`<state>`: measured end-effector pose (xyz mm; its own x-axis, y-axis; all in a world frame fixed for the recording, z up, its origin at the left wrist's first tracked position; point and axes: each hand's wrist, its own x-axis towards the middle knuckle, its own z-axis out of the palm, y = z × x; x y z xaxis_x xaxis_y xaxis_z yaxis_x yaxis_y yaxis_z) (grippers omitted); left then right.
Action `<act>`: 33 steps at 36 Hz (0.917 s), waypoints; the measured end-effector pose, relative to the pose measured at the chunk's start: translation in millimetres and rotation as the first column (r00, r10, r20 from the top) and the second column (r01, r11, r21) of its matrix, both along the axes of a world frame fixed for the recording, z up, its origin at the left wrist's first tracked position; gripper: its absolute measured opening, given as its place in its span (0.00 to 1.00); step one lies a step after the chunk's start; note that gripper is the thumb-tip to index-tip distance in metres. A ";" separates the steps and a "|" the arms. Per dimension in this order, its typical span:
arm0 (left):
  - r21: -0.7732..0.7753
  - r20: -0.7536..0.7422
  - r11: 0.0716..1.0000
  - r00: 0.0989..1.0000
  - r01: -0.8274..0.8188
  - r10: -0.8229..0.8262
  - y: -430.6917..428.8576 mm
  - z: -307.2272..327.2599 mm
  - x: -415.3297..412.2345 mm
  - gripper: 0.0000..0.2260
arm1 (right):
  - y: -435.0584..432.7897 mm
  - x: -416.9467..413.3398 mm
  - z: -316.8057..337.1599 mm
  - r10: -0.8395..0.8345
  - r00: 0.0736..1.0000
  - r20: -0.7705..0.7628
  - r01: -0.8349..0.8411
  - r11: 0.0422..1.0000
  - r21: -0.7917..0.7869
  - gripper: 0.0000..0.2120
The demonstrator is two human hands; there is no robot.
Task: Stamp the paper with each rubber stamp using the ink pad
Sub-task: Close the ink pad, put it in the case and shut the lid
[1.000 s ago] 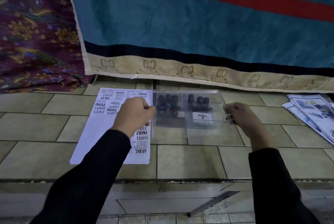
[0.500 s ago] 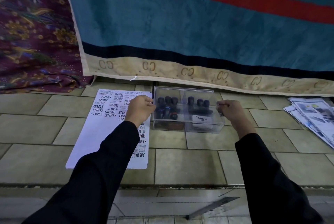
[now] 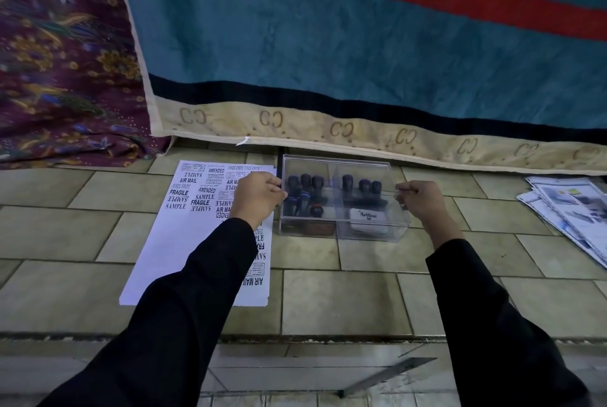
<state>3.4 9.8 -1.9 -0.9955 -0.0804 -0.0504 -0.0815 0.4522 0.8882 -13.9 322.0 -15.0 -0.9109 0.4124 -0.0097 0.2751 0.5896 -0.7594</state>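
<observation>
On the tiled worktop (image 3: 328, 301), just beside the paper (image 3: 174, 242) that already carries many prints, you hold the lid (image 3: 338, 166) of the clear box (image 3: 341, 232). Your left hand (image 3: 258, 196) and right hand (image 3: 418, 201) are curled, each pinching one side edge. The rubber stamps (image 3: 305, 181) and ink pad (image 3: 368, 221) lie inside. It seems to be the closing step; next, seat the lid evenly.

Scene is lit dimly by soft, even light; only faint shadows are seen beside the clear box (image 3: 341, 232). Weak glare is caught on its lid. Print on the paper (image 3: 184, 242) is rendered sharp. Floor (image 3: 345, 301) lines are bent twd the edges (wide-angle).
</observation>
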 end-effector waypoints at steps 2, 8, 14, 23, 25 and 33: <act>-0.004 0.003 1.000 1.000 -0.004 0.004 0.4 1.2 0.2 0.11 | 0.5 -1.0 -1.1 -0.006 1.000 0.001 0.006 1.000 -0.005 0.09; -0.027 0.008 0.999 1.000 -0.018 0.019 1.6 5.9 0.2 0.10 | -1.3 -1.8 -0.1 -0.035 0.999 0.042 0.033 0.998 0.043 0.10; -0.032 0.017 0.999 1.000 -0.010 0.010 1.6 6.2 0.7 0.11 | -2.0 1.8 4.5 -0.018 0.997 0.073 0.010 0.994 0.113 0.10; -0.121 0.024 0.992 0.999 0.025 -0.022 4.7 9.1 2.0 0.08 | -16.1 5.3 6.6 -0.071 0.996 0.060 0.051 0.959 0.280 0.12; -0.106 0.028 0.994 1.000 0.013 -0.010 4.8 8.2 2.8 0.08 | -15.5 5.5 3.5 -0.090 0.995 0.040 0.075 0.958 0.276 0.10; 0.003 0.078 1.000 0.997 -0.001 0.001 2.4 2.4 2.9 0.07 | -15.0 6.9 6.6 -0.142 0.989 0.048 0.135 0.982 0.134 0.09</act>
<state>6.4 12.1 0.5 -0.9884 -0.0813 -0.1282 -0.1512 0.4490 0.8806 -6.9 307.0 -8.4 -0.8444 0.5357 0.0014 0.4019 0.6351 -0.6596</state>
